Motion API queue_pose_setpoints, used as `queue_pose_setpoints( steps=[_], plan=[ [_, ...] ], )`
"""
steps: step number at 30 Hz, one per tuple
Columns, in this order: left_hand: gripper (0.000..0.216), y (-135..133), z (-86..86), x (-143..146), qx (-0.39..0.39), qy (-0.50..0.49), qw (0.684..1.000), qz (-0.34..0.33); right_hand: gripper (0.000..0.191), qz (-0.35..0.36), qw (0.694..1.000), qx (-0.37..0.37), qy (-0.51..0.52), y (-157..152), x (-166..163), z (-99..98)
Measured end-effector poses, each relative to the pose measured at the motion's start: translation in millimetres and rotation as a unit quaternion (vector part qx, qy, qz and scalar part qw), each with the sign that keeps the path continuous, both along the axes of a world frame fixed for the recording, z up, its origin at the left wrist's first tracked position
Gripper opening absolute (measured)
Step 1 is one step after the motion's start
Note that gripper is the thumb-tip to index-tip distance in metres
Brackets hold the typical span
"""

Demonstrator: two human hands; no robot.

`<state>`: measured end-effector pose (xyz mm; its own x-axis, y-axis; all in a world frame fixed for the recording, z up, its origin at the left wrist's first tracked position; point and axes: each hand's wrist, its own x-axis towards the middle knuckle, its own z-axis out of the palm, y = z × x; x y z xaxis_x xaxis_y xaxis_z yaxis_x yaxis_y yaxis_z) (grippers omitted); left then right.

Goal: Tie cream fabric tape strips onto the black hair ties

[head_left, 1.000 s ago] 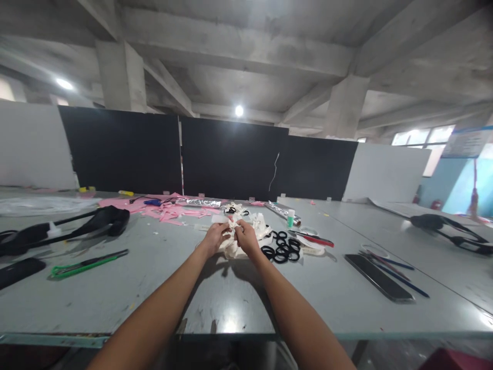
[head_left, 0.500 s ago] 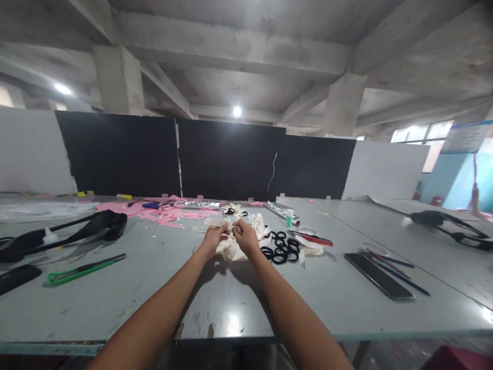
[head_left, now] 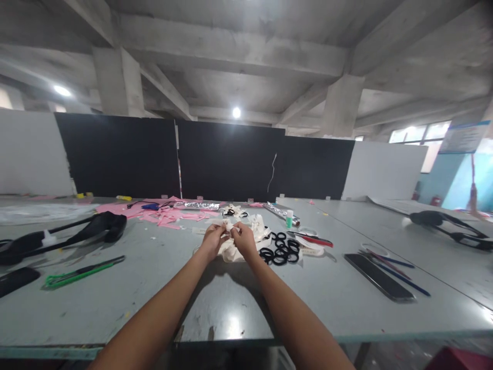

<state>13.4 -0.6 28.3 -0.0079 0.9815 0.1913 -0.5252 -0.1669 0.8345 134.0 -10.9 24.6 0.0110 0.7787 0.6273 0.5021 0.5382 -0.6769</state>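
Dim, even light comes from a round ceiling lamp (head_left: 236, 112), a second lamp (head_left: 62, 91) at the upper left and windows (head_left: 418, 134) on the right. The round lamp glares off the grey tabletop (head_left: 231, 321) near its front edge, with a soft shadow just beyond. The wide lens bends and blurs everything toward the corners.

White fabric strip (head_left: 230, 226) pinched, raised above crumpled cream pile (head_left: 231, 251).

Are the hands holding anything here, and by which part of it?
Yes. The left hand and right hand both pinch a white cloth piece, one at each side, above the cloth heap on the table.
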Motion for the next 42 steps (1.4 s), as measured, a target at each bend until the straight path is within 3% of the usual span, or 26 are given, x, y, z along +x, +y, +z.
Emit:
queue_pose_setpoints(
  steps=[5, 10, 17, 27, 42],
  plan=[
    [0.031, -2.4, -2.1, -1.1, -0.046, 0.109, 0.992, -0.040, 0.009, -0.092, 0.994, 0.045, -0.037, -4.2, 6.1, 4.8],
    [0.033, -6.2, 2.0, -0.9, 0.052, 0.083, 0.992, -0.079, 0.008, -0.111, 0.984, 0.078, -0.116, -9.0, 14.8, 9.5],
    [0.035, -3.9, 1.0, 0.9, 0.089, 0.100, 0.990, -0.038, 0.009, -0.092, 0.981, 0.077, -0.153, -13.8, 13.7, 14.2],
    [0.033, -8.9, 5.1, 0.1, 0.131, 0.124, 0.983, -0.028, 0.011, -0.126, 0.987, 0.046, -0.086, -11.1, 12.6, 11.1],
    [0.036, 1.5, 1.0, -8.8, 0.128, 0.100, 0.986, 0.040, 0.012, -0.085, 0.990, 0.029, -0.111, -1.5, 9.9, 5.5]
  ],
)
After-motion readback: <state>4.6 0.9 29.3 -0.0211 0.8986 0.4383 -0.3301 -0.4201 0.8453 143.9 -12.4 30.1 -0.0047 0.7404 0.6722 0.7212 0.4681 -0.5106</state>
